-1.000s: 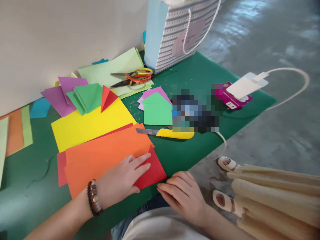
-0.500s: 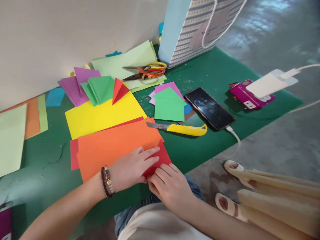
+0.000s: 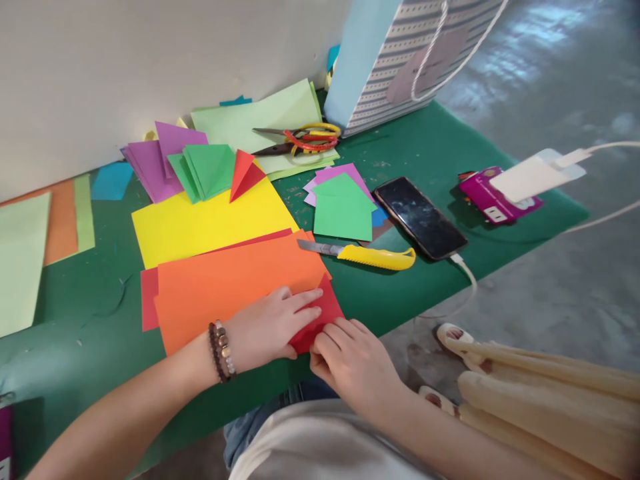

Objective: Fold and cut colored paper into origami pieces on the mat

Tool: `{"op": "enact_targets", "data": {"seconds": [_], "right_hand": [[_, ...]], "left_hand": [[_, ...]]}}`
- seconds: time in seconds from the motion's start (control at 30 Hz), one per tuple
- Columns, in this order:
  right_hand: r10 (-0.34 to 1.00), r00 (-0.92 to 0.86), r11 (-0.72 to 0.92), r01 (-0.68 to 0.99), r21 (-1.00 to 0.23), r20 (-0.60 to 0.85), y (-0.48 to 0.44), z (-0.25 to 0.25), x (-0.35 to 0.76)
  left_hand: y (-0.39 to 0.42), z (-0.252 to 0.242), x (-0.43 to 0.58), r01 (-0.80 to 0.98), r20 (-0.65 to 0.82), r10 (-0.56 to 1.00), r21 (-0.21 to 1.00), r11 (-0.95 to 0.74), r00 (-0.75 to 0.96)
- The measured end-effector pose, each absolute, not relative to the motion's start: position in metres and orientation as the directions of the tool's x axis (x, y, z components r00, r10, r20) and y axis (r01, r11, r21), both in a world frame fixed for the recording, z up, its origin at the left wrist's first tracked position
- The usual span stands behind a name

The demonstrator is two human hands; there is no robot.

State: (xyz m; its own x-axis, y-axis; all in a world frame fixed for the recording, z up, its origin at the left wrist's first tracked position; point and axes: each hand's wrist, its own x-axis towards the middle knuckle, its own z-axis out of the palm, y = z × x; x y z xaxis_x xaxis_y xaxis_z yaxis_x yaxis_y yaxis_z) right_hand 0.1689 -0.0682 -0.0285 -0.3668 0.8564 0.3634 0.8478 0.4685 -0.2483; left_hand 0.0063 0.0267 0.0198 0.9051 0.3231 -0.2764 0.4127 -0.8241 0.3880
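Note:
A small piece of red paper [image 3: 325, 305] lies at the near right corner of the stacked orange sheets [image 3: 210, 287]. My left hand [image 3: 267, 330], wearing beaded bracelets, rests on it with the fingers stretched out flat. At the paper's near right edge, my right hand [image 3: 353, 360] has its fingers curled and pinched on the red sheet; the fingertips are partly hidden. Just beyond the hands lies a yellow-handled box cutter [image 3: 375, 257], its blade end over the orange stack. A yellow sheet [image 3: 215, 227] lies behind that stack.
Folded green [image 3: 210, 170], purple [image 3: 150, 170] and red [image 3: 245, 175] papers sit at the back. Scissors [image 3: 313, 139] rest on pale green sheets. A phone [image 3: 420, 217], a purple box [image 3: 500, 200] and a striped bag [image 3: 390, 67] stand right. Another person's feet [image 3: 453, 337] show below.
My right hand has shifted slightly right along the red paper's edge, its fingers more curled. My left hand stays flat on the paper. The whole view has shifted a little.

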Motion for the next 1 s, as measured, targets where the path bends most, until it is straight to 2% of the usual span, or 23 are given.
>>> {"op": "enact_targets", "data": {"seconds": [0.27,0.5,0.67,0.73,0.83,0.93,1.0], "right_hand": [[0.913,-0.307,0.375,0.891,-0.258,0.268,-0.071,-0.024,0.173],[0.930,-0.246,0.303,0.933,-0.192,0.274,-0.067,-0.025,0.197],[0.939,-0.200,0.260,0.946,-0.193,0.280,-0.071,-0.021,0.224],[0.931,-0.199,0.275,0.934,-0.229,0.307,-0.074,-0.018,0.225],[0.894,-0.265,0.380,0.876,-0.297,0.362,-0.077,-0.016,0.209],[0.855,-0.359,0.479,0.823,-0.305,0.374,-0.076,-0.023,0.188],[0.865,-0.356,0.468,0.827,-0.312,0.355,-0.074,-0.028,0.183]], "left_hand": [[0.026,0.015,0.005,0.403,-0.253,0.325,0.387,-0.830,0.911],[0.027,0.016,0.005,0.411,-0.284,0.322,0.353,-0.840,0.903],[0.027,0.014,0.004,0.428,-0.291,0.337,0.354,-0.832,0.895],[0.027,0.013,0.003,0.423,-0.279,0.338,0.355,-0.833,0.899],[0.026,0.012,0.003,0.412,-0.258,0.335,0.356,-0.839,0.906],[0.025,0.011,0.003,0.415,-0.242,0.346,0.366,-0.833,0.907],[0.025,0.012,0.003,0.417,-0.241,0.348,0.371,-0.829,0.906]]}}
